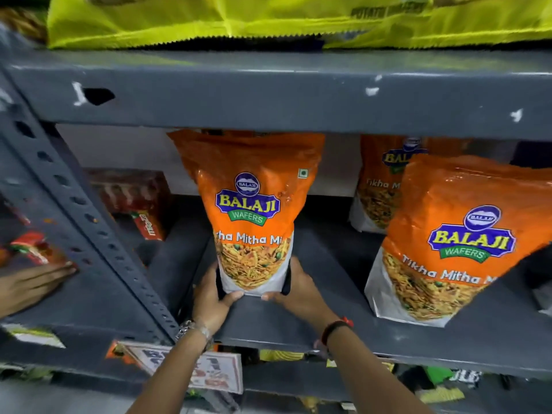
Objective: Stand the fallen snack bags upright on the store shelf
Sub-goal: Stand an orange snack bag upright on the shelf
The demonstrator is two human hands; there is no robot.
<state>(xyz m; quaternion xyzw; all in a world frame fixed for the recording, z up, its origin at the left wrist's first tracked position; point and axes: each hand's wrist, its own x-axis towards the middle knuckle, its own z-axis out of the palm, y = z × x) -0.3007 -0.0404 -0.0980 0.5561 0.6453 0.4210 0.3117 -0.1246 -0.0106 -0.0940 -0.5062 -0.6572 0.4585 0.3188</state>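
While the grey metal shelf [328,330] is being viewed from above, an orange snack bag [254,204] is being held upright on it, its base being clamped from both sides. The left hand [213,300] is being pressed against the lower left edge, fingers closed around it; the right hand [298,288] is being wrapped likewise around the lower right edge. A second orange bag [457,243] is being seen leaning just to the right, with a third bag [379,186] standing behind it. Red packets [134,195] are being noted at rear left. Another hand [33,285] is being rested flat on the neighbouring bay, fingers together.
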